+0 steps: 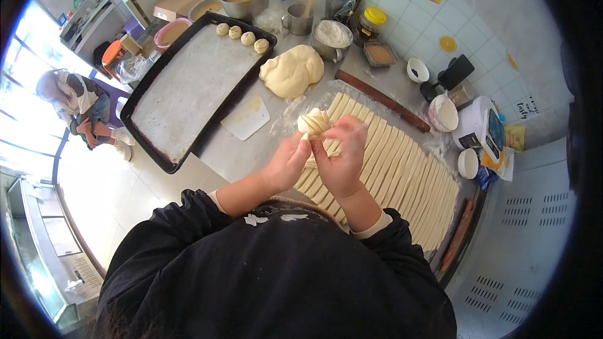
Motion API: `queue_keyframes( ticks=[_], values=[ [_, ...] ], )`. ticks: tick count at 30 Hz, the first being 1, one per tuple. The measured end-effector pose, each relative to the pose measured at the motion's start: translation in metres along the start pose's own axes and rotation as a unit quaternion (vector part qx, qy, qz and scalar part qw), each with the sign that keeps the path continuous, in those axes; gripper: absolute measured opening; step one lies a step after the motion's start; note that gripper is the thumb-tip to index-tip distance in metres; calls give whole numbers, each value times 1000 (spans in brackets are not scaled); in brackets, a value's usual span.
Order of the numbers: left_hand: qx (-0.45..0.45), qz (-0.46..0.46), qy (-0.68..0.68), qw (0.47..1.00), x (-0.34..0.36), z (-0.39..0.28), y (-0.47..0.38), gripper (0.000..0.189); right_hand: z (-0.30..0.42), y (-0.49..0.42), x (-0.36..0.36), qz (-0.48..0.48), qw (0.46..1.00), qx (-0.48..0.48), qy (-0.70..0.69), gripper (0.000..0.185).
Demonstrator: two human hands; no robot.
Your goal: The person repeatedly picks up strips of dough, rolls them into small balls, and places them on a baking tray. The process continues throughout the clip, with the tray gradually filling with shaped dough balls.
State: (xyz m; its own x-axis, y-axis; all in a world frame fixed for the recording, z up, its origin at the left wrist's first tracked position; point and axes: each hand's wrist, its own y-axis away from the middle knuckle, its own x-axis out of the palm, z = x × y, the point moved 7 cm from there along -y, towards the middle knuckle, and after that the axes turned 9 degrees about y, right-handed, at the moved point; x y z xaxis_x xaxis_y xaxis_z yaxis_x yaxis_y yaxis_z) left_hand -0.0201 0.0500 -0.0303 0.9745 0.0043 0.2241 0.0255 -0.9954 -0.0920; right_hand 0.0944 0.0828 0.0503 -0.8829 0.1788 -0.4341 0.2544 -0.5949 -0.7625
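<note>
Between my two hands is a roll of wound dough strips [313,121], raised above the worktop. My left hand [288,162] grips its lower side, thumb pointing up. The fingers of my right hand [343,157] pinch the roll's near end and look slightly blurred. Under and beyond my right hand spreads a flat dough sheet cut into long narrow strips [400,169]. A large lump of smooth dough [292,70] sits farther back. Several small wound rolls [248,38] stand in a row at the far end of a black-rimmed baking tray [188,89].
A white dough scraper [247,117] lies beside the tray, and a wooden rolling pin [381,100] behind the strips. Along the wall stand a flour pot [332,35], a yellow-lidded jar [371,23] and a kitchen scale [492,134]. A seated person [82,103] is at far left.
</note>
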Motion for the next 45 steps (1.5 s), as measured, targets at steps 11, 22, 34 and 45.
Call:
queue_keyframes(
  ticks=[11,22,34,45],
  values=[
    [176,1,-263,949,2,-78,17,43,-35,-9,33,109,863,327,-369,30],
    [-80,-220,412,880,-25,-30,-24,53,-15,15,62,164,827,398,-362,40],
    [-189,-125,329,917,-7,-27,-21,60,8,-23,35,197,963,152,-103,8],
    [-23,-194,381,904,-31,-49,-18,39,17,-13,49,189,926,218,-243,17]
  ],
)
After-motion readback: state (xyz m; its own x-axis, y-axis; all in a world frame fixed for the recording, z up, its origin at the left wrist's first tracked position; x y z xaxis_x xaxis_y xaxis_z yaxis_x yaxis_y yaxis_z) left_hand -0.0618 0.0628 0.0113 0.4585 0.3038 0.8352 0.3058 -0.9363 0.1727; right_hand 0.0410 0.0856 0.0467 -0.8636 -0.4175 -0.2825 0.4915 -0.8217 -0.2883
